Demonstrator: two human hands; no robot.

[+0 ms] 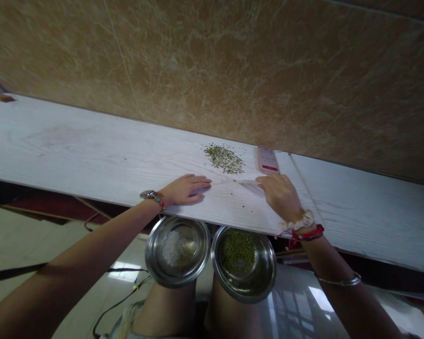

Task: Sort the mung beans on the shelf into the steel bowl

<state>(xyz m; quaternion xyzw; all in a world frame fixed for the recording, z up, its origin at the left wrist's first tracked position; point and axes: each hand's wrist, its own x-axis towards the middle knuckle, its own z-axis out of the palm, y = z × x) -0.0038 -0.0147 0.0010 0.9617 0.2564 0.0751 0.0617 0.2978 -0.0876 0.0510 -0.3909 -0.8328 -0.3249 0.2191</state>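
Small green beans (224, 158) are scattered just beyond the flat, unclenched left hand (185, 189) and the right hand (280, 194), by which a thin translucent sheet (246, 182) is pinched.

Hands (185, 189) near scattered green beans (223, 158)

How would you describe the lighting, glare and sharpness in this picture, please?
In the head view, the wall dims toward the right; in the head view, bright glare patches the floor and glints show in the left steel bowl; in the head view, fine detail is soft, with small text on the phone unreadable.
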